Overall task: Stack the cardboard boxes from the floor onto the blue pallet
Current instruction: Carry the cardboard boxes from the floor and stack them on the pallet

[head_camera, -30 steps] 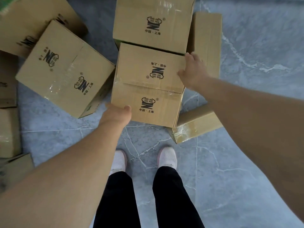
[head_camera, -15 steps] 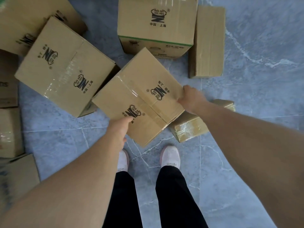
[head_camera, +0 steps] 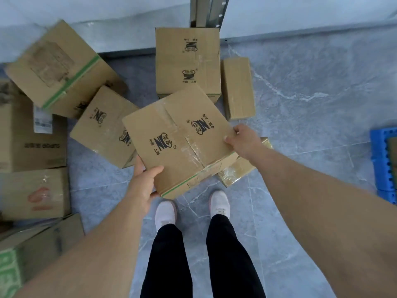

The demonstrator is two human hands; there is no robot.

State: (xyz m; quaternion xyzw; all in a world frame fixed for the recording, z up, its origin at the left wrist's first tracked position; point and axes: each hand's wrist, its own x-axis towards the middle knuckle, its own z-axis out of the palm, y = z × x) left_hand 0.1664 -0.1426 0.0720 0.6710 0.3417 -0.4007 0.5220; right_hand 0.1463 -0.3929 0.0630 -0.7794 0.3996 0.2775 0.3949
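I now have the cardboard box lifted clear of the floor, turned from half a second ago. Left hand clamps its near corner, right hand its far edge. Blue pallet waits right; carrying comes next.

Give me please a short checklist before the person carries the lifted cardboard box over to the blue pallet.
1. Left hand holds the brown taped cardboard box with black logos at its near left corner, thumb on top: ok.
2. Right hand holds the box's right edge: ok.
3. Box level: not ok, it is tilted.
4. Blue plastic grid pallet in view: ok, at the right edge of the picture.
5. Free space on the pallet: cannot tell, mostly out of the picture.
6. Grey marble floor between the white shoes and the pallet bare: ok; one small tape-wrapped cardboard box lies under the lifted one.
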